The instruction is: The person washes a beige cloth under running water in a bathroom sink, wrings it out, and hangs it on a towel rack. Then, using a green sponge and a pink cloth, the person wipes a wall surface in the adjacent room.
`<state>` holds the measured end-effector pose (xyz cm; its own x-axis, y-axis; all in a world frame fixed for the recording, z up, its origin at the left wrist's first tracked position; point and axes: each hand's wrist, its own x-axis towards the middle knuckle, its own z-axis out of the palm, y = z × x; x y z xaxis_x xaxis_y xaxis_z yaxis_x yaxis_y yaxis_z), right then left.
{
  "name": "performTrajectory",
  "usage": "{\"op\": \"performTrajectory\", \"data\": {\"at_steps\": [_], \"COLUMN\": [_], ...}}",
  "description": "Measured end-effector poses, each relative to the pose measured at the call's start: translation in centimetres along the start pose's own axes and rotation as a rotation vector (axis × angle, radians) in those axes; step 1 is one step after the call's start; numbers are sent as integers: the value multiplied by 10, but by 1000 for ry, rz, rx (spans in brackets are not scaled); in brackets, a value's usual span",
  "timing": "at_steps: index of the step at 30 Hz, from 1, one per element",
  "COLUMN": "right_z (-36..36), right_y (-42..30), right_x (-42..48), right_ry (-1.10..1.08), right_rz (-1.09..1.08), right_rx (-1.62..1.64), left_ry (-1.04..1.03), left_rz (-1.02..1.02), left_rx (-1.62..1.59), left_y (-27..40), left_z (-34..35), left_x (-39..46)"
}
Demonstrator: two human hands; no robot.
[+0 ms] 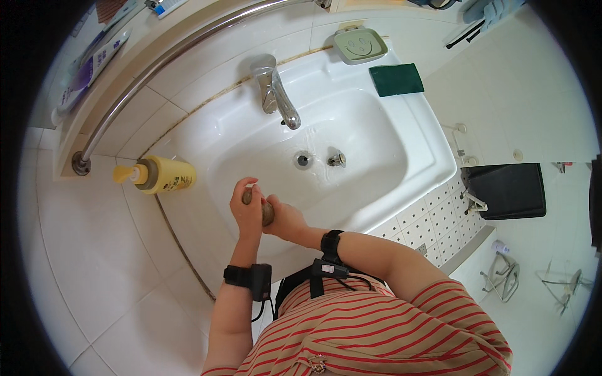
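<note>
Over the near left part of a white ceramic washbasin [423, 141], my two hands are close together around a brown, rounded object [267, 214]. My left hand [247, 211] curls over it from the left, with part of the brown surface showing between thumb and fingers. From the right, my right hand [288, 220] grips its lower end. Fingers cover most of the object, so I cannot tell exactly what it is. Beyond my hands are the drain hole [303, 160] and a metal drain stopper [336, 160] lying loose on the wet basin floor.
A chrome single-lever faucet [277, 94] stands at the back. A yellow pump bottle [171, 175] is at the left. A green smiley-face soap dish [361, 45] and dark green scouring pad [396, 80] occupy the back right corner. A metal rail [136, 89] curves along the wall.
</note>
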<state>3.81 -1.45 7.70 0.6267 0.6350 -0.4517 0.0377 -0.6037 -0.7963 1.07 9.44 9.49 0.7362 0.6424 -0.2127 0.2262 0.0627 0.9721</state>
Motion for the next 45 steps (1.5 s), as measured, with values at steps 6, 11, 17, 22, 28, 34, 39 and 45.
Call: {"op": "performTrajectory", "data": {"at_steps": [6, 11, 17, 22, 28, 34, 39, 45], "right_z": [-3, -49, -39, -41, -85, -92, -74, -60], "right_y": [11, -21, -60, -72, -90, -97, -67, -43], "right_x": [-7, -19, -40, -46, -51, -58, -47, -30], "right_ry": [189, -496, -1339, -1311, -1144, -918, -741, -476], "right_rz": [-355, 180, 185, -17, 146, 239, 236, 172], "right_rx": [-333, 581, 1852, 1820, 1405, 1059, 725, 537], "left_ry": [152, -467, -765, -988, -698, -540, -516, -400], "left_rz": [-443, -294, -92, 104, -14, -147, -89, -14], "left_rx": [-423, -482, -1042, -1333, -902, -487, -149, 28], "left_y": [-24, 21, 79, 86, 115, 124, 111, 70], "left_z": [-3, -36, -20, -35, -44, -37, -19, 1], "left_x": [1, -4, 1, 13, -2, -13, -20, -15]}}
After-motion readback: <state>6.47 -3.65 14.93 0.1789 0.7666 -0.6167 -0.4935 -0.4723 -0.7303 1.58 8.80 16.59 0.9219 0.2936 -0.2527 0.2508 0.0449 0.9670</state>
